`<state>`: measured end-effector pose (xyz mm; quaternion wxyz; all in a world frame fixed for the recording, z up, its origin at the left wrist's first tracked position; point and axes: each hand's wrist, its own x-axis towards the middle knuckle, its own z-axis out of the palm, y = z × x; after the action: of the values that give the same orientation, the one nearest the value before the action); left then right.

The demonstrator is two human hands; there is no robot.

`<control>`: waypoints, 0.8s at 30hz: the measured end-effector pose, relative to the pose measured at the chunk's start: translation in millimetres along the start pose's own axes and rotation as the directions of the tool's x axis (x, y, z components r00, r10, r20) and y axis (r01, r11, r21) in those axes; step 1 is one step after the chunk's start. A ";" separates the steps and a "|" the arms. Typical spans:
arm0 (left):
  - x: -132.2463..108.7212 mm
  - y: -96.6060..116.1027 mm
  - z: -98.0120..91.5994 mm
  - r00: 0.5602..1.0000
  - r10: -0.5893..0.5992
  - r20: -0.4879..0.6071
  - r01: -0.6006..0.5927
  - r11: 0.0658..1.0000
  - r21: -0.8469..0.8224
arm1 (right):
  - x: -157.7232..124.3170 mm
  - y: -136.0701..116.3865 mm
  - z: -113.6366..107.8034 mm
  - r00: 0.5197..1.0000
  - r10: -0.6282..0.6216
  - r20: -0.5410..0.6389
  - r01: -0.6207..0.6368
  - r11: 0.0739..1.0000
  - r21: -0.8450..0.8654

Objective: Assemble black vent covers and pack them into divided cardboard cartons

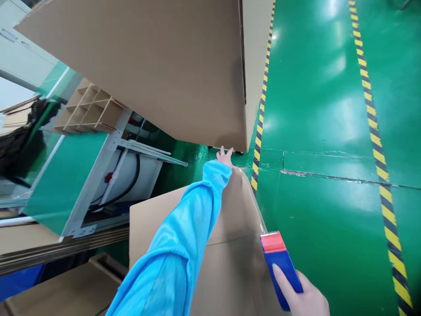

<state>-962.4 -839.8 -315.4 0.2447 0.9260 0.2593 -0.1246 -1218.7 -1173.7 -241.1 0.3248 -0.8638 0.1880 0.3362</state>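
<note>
Cardboard box (pixel 233 263) straight ahead, partly hidden behind blue sleeve (pixel 194 224). Left hand (pixel 225 157) at its far end, fingers spread apart, just beside lower edge of larger box (pixel 164 66). Right hand (pixel 307 296) near cardboard box's right edge, fingers clamped on blue-and-red tool (pixel 282 267). Green floor (pixel 322 123) to right, with striped lines (pixel 374 131).

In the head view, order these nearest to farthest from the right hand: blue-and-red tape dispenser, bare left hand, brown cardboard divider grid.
1. Blue-and-red tape dispenser: in the right hand.
2. Left hand: ahead, leftward.
3. Brown cardboard divider grid: upper left.
</note>
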 end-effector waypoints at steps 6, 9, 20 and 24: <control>-71.1 -7.1 6.3 0.990 0.134 -0.039 -0.132 0.989 0.063 | 4.9 -2.4 -12.5 0.984 0.059 0.166 -0.068 0.996 0.052; -90.8 -7.7 16.1 0.979 0.178 -0.099 -0.166 0.979 0.119 | -11.3 12.2 -15.9 0.989 0.023 0.148 -0.033 0.998 0.062; -80.2 -2.2 22.9 0.961 0.158 -0.229 -0.097 0.962 0.256 | -114.2 171.6 -2.5 0.989 0.080 0.125 -0.092 0.991 0.094; -75.8 -3.3 24.4 0.962 0.140 -0.236 -0.077 0.964 0.255 | -150.1 229.9 -2.5 0.986 0.123 0.116 -0.135 0.986 0.100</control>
<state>-1030.0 -881.7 -310.3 0.1010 0.9701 0.2194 -0.0232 -1448.0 -1324.5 -234.1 0.3580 -0.8114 0.2434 0.3927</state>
